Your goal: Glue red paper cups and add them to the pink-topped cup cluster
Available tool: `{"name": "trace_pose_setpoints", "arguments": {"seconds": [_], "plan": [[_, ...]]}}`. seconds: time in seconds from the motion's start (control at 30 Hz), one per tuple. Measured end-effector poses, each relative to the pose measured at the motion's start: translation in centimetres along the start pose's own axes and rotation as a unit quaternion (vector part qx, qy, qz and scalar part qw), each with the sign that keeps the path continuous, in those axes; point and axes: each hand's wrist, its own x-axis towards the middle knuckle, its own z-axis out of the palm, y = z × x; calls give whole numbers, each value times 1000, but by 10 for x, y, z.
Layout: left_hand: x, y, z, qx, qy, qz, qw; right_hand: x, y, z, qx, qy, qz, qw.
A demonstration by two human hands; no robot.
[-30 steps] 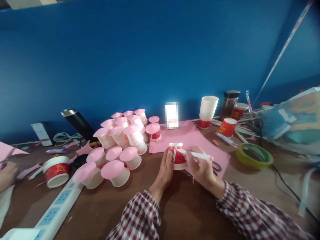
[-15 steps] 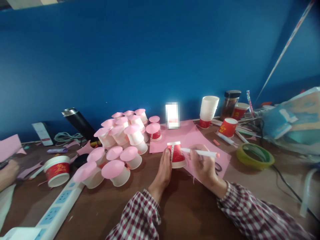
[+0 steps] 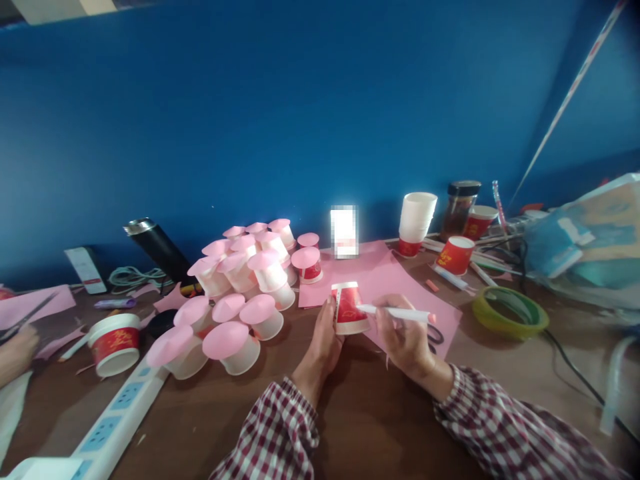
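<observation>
My left hand [image 3: 321, 337] is wrapped round the left side of a red and white paper cup [image 3: 349, 310], which stands upside down with its wide rim low. A white marker [image 3: 403, 313] is gripped in my right hand [image 3: 406, 340], its tip at the cup's right side. Whether the tip touches the cup, I cannot tell. Under and behind both hands lies pink paper [image 3: 363, 270]. Black scissor handles [image 3: 435, 338] show beside my right hand. Left of my hands stand several upturned cups with pink paper cone tops [image 3: 227, 339].
A white power strip [image 3: 117, 417] runs along the left front. Further left are a red cup [image 3: 116, 343], a black flask [image 3: 157, 248] and another person's hand [image 3: 19, 350] with scissors. On the right sit yellow-green tape [image 3: 510, 313], a cup stack [image 3: 417, 220] and a plastic bag [image 3: 585, 233].
The cup in my left hand has turned, so its white printed strip has shifted left. My right hand has barely moved. At far left, the other person's pink paper and scissors have shifted.
</observation>
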Motion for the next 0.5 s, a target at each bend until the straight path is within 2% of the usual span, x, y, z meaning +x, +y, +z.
{"name": "trace_pose_setpoints", "arguments": {"seconds": [0.2,0.5], "plan": [[0,0,0,-3,-5,-2,1000,4,-3,-1,4,12,-2,1000],[-3,4,2,34,-16,-11,999,6,-9,-4,33,-3,12,999]]}}
